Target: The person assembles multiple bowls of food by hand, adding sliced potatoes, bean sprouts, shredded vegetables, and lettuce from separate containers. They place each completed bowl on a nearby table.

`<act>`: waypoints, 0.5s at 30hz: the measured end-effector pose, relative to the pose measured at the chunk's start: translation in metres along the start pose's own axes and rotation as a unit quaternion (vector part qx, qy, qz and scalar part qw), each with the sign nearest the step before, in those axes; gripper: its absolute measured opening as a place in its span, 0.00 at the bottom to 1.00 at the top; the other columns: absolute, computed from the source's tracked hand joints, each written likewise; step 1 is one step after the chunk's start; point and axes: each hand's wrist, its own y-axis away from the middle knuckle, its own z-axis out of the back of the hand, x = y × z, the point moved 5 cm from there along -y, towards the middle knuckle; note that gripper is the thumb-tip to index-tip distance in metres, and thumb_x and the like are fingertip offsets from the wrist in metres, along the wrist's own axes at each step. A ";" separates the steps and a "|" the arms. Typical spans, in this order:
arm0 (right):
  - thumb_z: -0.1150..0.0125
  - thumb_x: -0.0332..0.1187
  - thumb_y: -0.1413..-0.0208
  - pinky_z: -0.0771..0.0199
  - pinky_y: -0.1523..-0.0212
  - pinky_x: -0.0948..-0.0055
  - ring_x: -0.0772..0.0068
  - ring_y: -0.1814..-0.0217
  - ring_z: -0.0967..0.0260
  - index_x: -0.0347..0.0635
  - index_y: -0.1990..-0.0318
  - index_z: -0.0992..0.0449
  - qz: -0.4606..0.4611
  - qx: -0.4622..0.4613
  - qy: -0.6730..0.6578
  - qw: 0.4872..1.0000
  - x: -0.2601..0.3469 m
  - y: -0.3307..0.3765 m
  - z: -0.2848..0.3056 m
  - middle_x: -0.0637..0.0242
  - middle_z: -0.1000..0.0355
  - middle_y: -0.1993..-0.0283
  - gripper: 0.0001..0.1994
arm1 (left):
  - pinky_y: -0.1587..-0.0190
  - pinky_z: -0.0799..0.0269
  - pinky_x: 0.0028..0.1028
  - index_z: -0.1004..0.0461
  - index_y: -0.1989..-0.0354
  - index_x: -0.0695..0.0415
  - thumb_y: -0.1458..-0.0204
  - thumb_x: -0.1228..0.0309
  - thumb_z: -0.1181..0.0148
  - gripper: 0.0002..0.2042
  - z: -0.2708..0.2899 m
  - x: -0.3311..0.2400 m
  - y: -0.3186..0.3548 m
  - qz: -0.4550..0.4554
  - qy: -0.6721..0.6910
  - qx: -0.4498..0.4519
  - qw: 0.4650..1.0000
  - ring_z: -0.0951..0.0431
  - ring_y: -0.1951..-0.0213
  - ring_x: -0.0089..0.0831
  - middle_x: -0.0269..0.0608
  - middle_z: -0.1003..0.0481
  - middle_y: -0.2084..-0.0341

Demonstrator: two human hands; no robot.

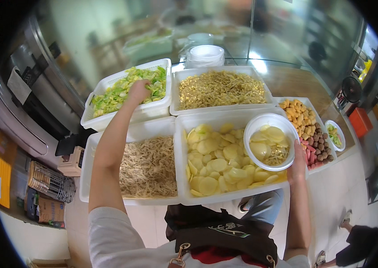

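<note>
My left hand [139, 91] reaches into chopped pale-green leaves [108, 99] in a white tub [169, 80] at the far left. Its fingertips are hidden among the leaves, so their grip cannot be told. My right hand [297, 165] is closed on the rim and side of a round white bowl [248, 154], held over the near right tub. Potato slices and bean sprouts lie inside the bowl. Below it, potato slices [218, 165] fill a white tub [181, 178]. Bean sprouts [220, 89] fill the far middle tub, and shredded pale brown strips [148, 167] the near left one.
On the right, a white tray [320, 117] holds yellow chunks, brown balls and pink pieces. Beside it stands a small bowl [335, 135] with greens. Stacked white bowls [206, 56] stand before a glass panel. A person's legs [354, 241] show at lower right.
</note>
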 end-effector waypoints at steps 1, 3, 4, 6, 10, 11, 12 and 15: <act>0.53 0.42 0.37 0.37 0.43 0.73 0.72 0.43 0.36 0.34 0.43 0.37 -0.003 0.006 -0.002 1.000 -0.001 0.000 -0.003 0.61 0.34 0.44 0.23 | 0.58 0.28 0.36 0.24 0.61 0.53 0.63 0.66 0.35 0.17 0.010 0.014 -0.009 0.024 0.029 -0.010 0.999 0.23 0.64 0.42 0.50 0.24 0.65; 0.54 0.42 0.37 0.37 0.43 0.72 0.71 0.43 0.37 0.34 0.42 0.37 -0.006 0.027 -0.008 1.000 -0.005 -0.004 -0.005 0.61 0.34 0.44 0.23 | 0.62 0.27 0.34 0.24 0.62 0.53 0.61 0.67 0.35 0.15 0.028 0.036 -0.026 0.063 0.102 -0.031 0.992 0.23 0.67 0.37 0.47 0.24 0.68; 0.54 0.42 0.37 0.37 0.42 0.72 0.71 0.43 0.37 0.34 0.42 0.37 -0.007 0.038 -0.011 0.999 -0.005 -0.006 -0.007 0.61 0.35 0.44 0.23 | 0.64 0.27 0.32 0.24 0.61 0.53 0.60 0.68 0.36 0.14 0.042 0.041 -0.031 0.080 0.144 -0.043 0.985 0.23 0.69 0.34 0.44 0.24 0.70; 0.54 0.42 0.38 0.38 0.42 0.71 0.70 0.42 0.37 0.34 0.42 0.38 -0.024 0.052 -0.031 0.998 -0.003 -0.005 -0.014 0.61 0.35 0.43 0.23 | 0.67 0.27 0.29 0.25 0.60 0.54 0.57 0.69 0.37 0.13 0.058 0.025 -0.033 0.095 0.283 -0.031 0.954 0.23 0.70 0.30 0.41 0.24 0.72; 0.53 0.43 0.38 0.40 0.40 0.71 0.69 0.41 0.38 0.34 0.41 0.39 -0.040 0.045 -0.024 0.998 -0.010 -0.011 -0.031 0.60 0.36 0.42 0.25 | 0.69 0.26 0.25 0.28 0.56 0.55 0.51 0.71 0.39 0.13 0.095 -0.124 -0.007 0.034 0.544 0.101 0.832 0.24 0.69 0.27 0.38 0.25 0.70; 0.53 0.44 0.38 0.40 0.39 0.71 0.69 0.41 0.38 0.34 0.40 0.40 -0.059 0.045 -0.011 0.997 -0.011 -0.008 -0.048 0.60 0.37 0.42 0.25 | 0.69 0.26 0.25 0.29 0.56 0.56 0.50 0.71 0.39 0.13 0.101 -0.157 0.008 0.015 0.576 0.134 0.807 0.24 0.69 0.27 0.39 0.25 0.69; 0.53 0.44 0.38 0.38 0.41 0.71 0.70 0.42 0.38 0.34 0.40 0.41 -0.089 0.060 -0.019 0.994 -0.025 -0.015 -0.055 0.61 0.36 0.42 0.25 | 0.69 0.25 0.25 0.29 0.56 0.55 0.50 0.70 0.39 0.13 0.104 -0.193 0.028 0.012 0.584 0.162 0.796 0.24 0.68 0.29 0.40 0.25 0.68; 0.54 0.46 0.38 0.35 0.44 0.71 0.71 0.43 0.37 0.35 0.40 0.41 -0.076 0.114 -0.002 0.991 -0.029 -0.019 -0.078 0.62 0.35 0.44 0.26 | 0.68 0.25 0.27 0.29 0.58 0.53 0.48 0.69 0.41 0.10 0.071 -0.286 0.081 -0.001 0.603 0.260 0.754 0.24 0.69 0.26 0.36 0.25 0.66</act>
